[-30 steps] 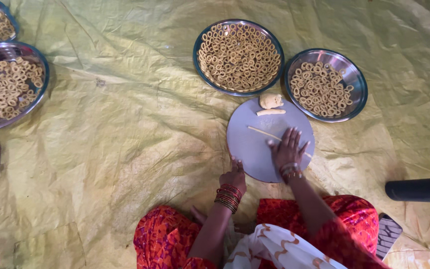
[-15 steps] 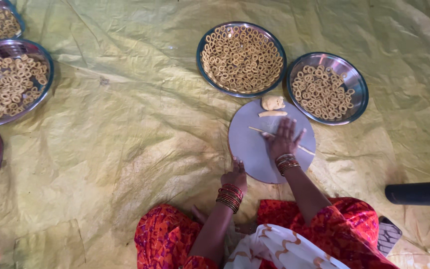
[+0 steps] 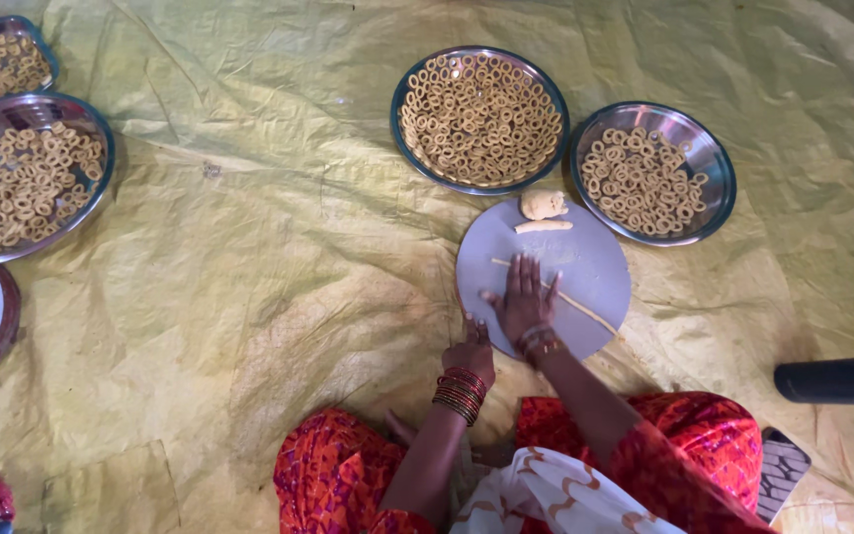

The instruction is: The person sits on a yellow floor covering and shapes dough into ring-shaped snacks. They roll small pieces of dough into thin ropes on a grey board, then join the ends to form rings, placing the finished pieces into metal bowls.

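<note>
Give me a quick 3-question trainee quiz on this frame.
1. True or false: the right hand lies flat on a thin dough rope on the round board.
2. Which steel plate holds more dough rings: A) the one left of the board's top, B) the one on the right?
3. Fill in: the left hand rests at the board's near ____ edge.

Key: 1 true; 2 A; 3 left.
</note>
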